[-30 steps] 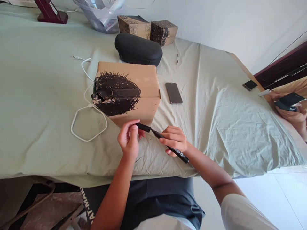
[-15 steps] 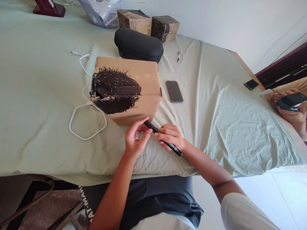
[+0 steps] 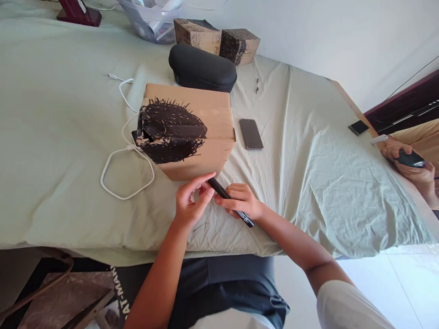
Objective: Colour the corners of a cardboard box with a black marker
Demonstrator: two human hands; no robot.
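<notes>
My right hand (image 3: 242, 201) grips a black marker pen (image 3: 219, 190) by its barrel, just in front of a cardboard box (image 3: 209, 119). My left hand (image 3: 192, 201) pinches the pen's capped end with thumb and fingertips. The box lies on a pale green sheet (image 3: 61, 137) and bears a large black inked patch with spiky edges on its top and front. Both hands hover over the sheet near the table's front edge.
A white cable (image 3: 125, 169) loops left of the box. A phone (image 3: 251, 133) lies to its right, a black case (image 3: 202, 68) behind it, two drawn-on boxes (image 3: 216, 39) farther back. Another person's hands hold a phone (image 3: 409, 158) at the far right.
The cap, held apart from the pen a second ago, now sits on the pen's end. My hands have come together and shifted slightly toward the box.
</notes>
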